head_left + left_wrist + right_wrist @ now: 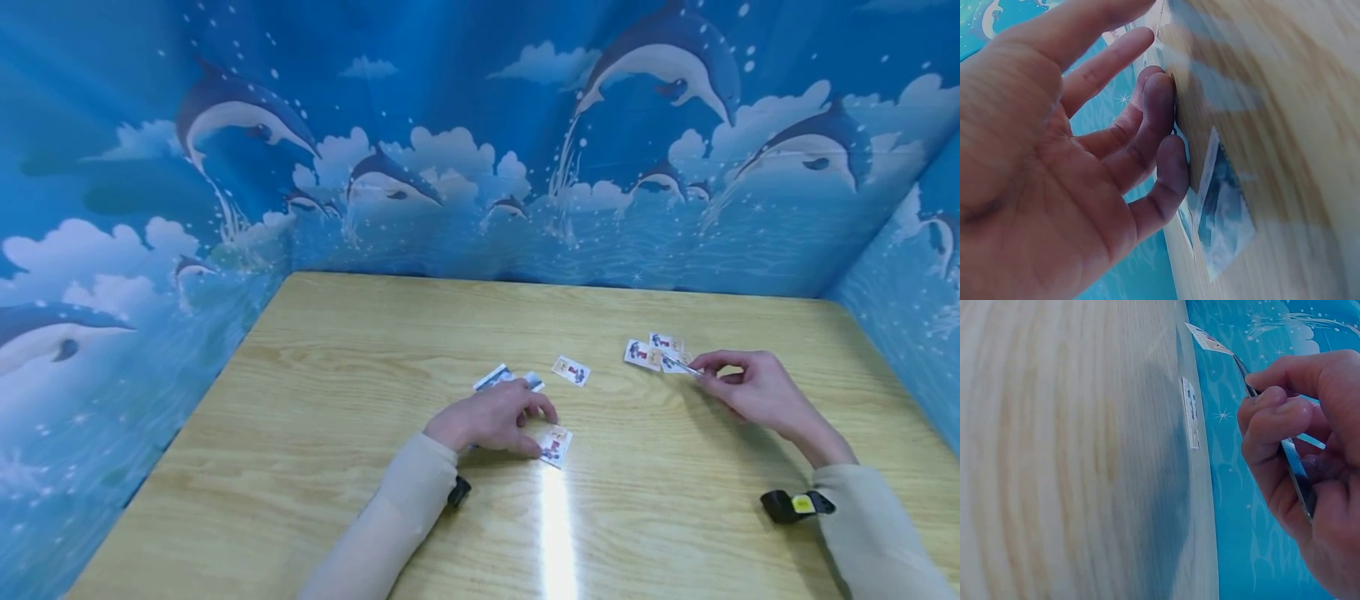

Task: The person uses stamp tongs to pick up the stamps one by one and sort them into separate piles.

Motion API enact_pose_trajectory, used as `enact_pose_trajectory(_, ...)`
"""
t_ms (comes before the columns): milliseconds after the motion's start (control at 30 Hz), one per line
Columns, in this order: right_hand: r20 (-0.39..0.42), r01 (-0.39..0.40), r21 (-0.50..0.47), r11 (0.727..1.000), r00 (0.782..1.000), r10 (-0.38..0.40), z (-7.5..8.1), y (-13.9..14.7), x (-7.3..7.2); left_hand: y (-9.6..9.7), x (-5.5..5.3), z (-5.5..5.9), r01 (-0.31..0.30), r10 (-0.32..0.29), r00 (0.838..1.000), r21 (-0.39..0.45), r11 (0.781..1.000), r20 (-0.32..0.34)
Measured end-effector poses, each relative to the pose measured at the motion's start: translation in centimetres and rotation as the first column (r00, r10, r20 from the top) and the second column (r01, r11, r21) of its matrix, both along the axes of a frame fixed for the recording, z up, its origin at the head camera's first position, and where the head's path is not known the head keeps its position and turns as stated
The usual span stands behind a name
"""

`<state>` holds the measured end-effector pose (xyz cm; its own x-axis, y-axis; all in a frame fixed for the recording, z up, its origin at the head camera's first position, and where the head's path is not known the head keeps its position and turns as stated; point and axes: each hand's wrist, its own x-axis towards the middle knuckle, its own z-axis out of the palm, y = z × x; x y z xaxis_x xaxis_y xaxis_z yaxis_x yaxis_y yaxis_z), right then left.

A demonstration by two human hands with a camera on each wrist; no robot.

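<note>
My right hand (753, 387) grips metal tweezers (1297, 472). At the tweezers' tip a small printed card (1208, 341) is held up off the table in the right wrist view; another printed card (1190, 414) lies below it. My left hand (495, 417) rests low over the table, thumb and index finger spread at the edges of a printed card (555, 447). Whether those fingertips press on the card cannot be told. Under and behind the left hand lie blue-and-white cards (491, 377), partly hidden; one blue card (1225, 212) shows beside its fingers in the left wrist view.
Another printed card (572, 371) lies between the two hands. A further card (666, 342) lies behind the tweezers' tip. The wooden table (337, 367) ends at a blue dolphin-printed curtain (457, 183) at the back and sides.
</note>
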<state>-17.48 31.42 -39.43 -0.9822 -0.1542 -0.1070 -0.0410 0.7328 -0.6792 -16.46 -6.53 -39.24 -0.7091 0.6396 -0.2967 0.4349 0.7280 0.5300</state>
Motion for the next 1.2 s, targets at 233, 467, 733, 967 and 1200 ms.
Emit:
enact_pose_trajectory(233, 0.029, 0.023, -0.001, 1.000, 0.999, -0.023, -0.06, 0.28, -0.28, -0.13, 0.06, -0.03, 0.010, -0.010, 1.000, 0.000, 1.000, -0.002)
enact_pose_trajectory(467, 0.036, 0.035, 0.012, 0.999, 0.999, -0.036, -0.19, 0.32, -0.45, -0.21, 0.05, -0.02, 0.016, -0.016, 1.000, -0.010, 1.000, 0.006)
enact_pose_trajectory(733, 0.025, 0.047, 0.032, 0.998, 0.999, -0.048, -0.30, 0.39, -0.61, -0.20, -0.03, -0.12, 0.025, -0.025, 1.000, 0.003, 1.000, 0.001)
enact_pose_trajectory(967, 0.029, 0.068, 0.045, 0.997, 0.997, -0.069, -0.34, 0.57, -0.63, -0.13, 0.02, -0.11, 0.022, -0.022, 1.000, 0.011, 1.000, 0.003)
enact_pose_trajectory(1200, 0.023, 0.072, 0.062, 0.995, 0.997, -0.074, -0.61, 0.87, -0.65, -0.17, 0.03, -0.14, 0.027, -0.027, 1.000, 0.020, 0.999, -0.008)
